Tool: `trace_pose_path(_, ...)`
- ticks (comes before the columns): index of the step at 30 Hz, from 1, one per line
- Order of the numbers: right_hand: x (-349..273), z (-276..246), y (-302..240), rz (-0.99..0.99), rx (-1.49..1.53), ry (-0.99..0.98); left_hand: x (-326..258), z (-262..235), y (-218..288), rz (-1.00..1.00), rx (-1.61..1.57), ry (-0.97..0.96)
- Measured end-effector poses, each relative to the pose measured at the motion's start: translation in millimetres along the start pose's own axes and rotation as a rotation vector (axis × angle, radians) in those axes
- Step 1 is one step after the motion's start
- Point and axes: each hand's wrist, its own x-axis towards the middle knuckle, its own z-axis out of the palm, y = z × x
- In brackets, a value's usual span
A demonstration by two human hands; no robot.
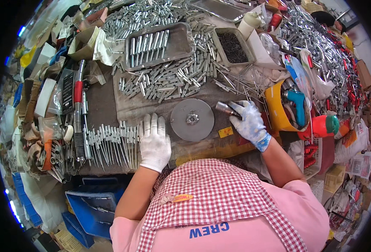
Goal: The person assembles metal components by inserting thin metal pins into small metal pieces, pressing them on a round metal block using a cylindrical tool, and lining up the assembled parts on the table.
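My left hand (155, 143), in a white glove, lies flat with its fingers stretched out. Its edge is beside a row of thin metal rods with thicker heads (114, 138) laid side by side. In a white and blue patterned glove, my right hand (251, 124) has its fingers closed around the dark end of a short silver metal cylinder (224, 107). Between the two hands sits a round grey metal disc (181, 122) with a small raised hub at its centre. A small yellow piece (225, 132) lies near my right hand.
Beyond the disc spreads a heap of metal pieces (164, 84). A metal tray (177, 52) holds several rods, and another tray (246, 62) holds dark small parts. On the right are a yellow holder (274, 105) and a teal power tool (295, 101); blue bins (82, 210) stand lower left.
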Motion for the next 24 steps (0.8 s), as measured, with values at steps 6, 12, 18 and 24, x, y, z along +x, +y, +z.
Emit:
trace_pose_path(6,50.4,-7.2,26.9,0.11,-0.252,0.14,6.7,-5.4,1.7,0.004,0.029,-0.014)
trace_pose_path(12,64.8,1.4,52.8,0.184,-0.395,0.002,7.2,-17.0,1.0,0.059,-0.213,0.061)
trace_pose_path(18,41.5,-49.5,-9.4,0.058,0.098,0.209,44.3,-25.7,-37.1,-0.162,-0.22,0.403)
trace_pose_path(24,13.8,-48.9,-65.8,-0.1,0.212,-0.105,119.8,-26.8,-49.5,-0.346,-0.258,0.179)
